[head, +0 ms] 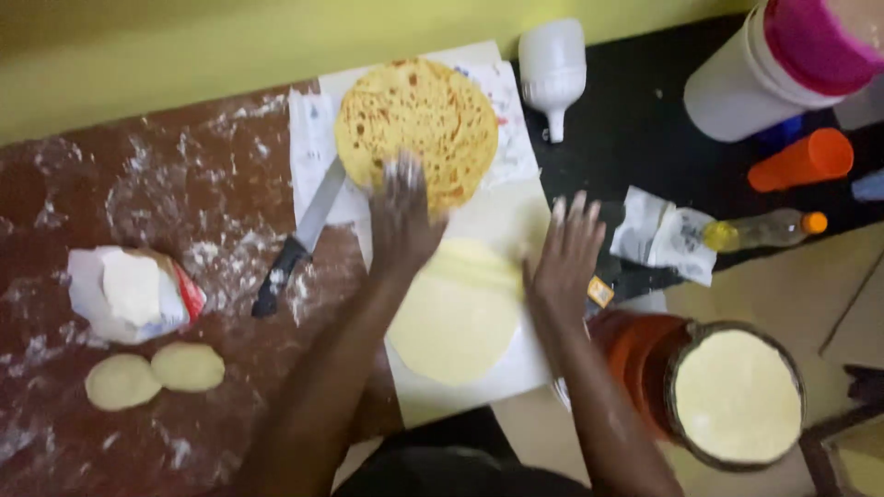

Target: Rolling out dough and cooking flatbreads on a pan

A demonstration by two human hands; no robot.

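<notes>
My left hand [403, 221] lies flat, fingers spread and floury, on the near edge of a cooked, brown-spotted flatbread [416, 124] that rests on paper [313, 147]. My right hand [564, 253] is open with fingers apart, at the right edge of a pale raw rolled-out dough disc [456, 317] on a white sheet [442, 396]. Neither hand grips anything.
A black-handled knife [299, 237] lies left of the flatbread. An open flour bag [129, 293] and two dough balls [155, 373] sit on the floury brown table [184, 193]. A round pan with raw dough [735, 394], a white bottle [552, 69], oil bottle [760, 230], orange cup [801, 158] and white tub [755, 74] are right.
</notes>
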